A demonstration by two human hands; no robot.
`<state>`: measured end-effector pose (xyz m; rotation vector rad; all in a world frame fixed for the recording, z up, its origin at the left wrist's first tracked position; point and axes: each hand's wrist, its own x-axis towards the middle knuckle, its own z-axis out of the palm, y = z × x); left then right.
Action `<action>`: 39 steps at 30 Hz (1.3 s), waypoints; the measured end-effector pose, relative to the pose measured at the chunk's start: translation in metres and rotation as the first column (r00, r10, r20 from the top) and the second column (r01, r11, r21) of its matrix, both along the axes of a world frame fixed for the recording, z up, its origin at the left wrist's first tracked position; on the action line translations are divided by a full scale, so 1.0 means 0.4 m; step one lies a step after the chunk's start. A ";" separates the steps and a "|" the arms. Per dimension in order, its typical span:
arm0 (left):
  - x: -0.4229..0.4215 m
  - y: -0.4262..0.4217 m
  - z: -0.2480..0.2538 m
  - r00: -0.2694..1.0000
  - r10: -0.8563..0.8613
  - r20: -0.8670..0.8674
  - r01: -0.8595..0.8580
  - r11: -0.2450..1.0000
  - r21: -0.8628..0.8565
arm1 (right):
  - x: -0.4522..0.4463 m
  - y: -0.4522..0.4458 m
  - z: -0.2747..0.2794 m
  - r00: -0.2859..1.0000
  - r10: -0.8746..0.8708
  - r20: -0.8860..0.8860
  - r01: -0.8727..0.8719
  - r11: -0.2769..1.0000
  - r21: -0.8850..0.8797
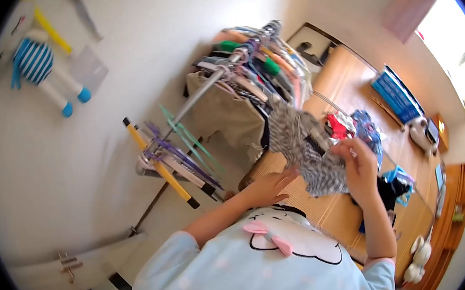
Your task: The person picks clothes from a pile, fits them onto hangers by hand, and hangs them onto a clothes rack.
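Note:
A grey-and-white striped, animal-patterned garment (316, 170) hangs in front of me, stretched from beside the clothes rail down to my right hand. My right hand (359, 162) is closed, thumb and fingers pinching the garment's edge at its right side. To the left of the garment's lower part, my left hand (273, 187) has its fingers stretched out and holds nothing. Its fingertips come close to the fabric; whether they touch it I cannot tell. The garment's far end overlaps the hanging clothes, so I cannot make out how it is supported there.
A metal clothes rail (200, 96) carries bunched clothes (261, 66) and, nearer me, several spare hangers (161, 157). On the right, a bed with a woven mat (339, 87) holds crumpled clothes (366, 126), a blue box (395, 96) and plush toys (419, 259). A striped doll (37, 60) hangs on the wall.

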<state>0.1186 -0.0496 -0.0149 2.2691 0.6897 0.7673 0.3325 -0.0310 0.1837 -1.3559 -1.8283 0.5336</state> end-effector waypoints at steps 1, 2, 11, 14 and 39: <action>-0.048 -0.002 -0.004 0.999 0.035 0.001 -0.035 0.999 -0.006 | -0.031 0.005 -0.015 1.000 0.028 0.001 -0.028 0.999 -0.046; -0.099 -0.005 -0.008 0.982 0.178 -0.056 -0.177 0.984 0.026 | -0.056 0.018 -0.033 0.995 0.096 0.028 -0.095 0.994 -0.050; -0.365 0.092 0.001 0.310 0.680 -0.665 -0.545 0.700 0.461 | -0.296 0.084 -0.074 0.799 0.126 -0.588 -0.453 0.769 -0.451; -0.449 0.096 -0.001 0.345 0.607 -0.716 -0.454 0.776 0.438 | -0.291 0.115 -0.098 0.759 0.077 -0.647 -0.470 0.753 -0.461; -0.486 0.061 -0.004 0.365 0.572 -0.734 -0.468 0.795 0.387 | -0.321 0.278 -0.362 0.944 0.206 -0.258 -0.308 0.829 -0.466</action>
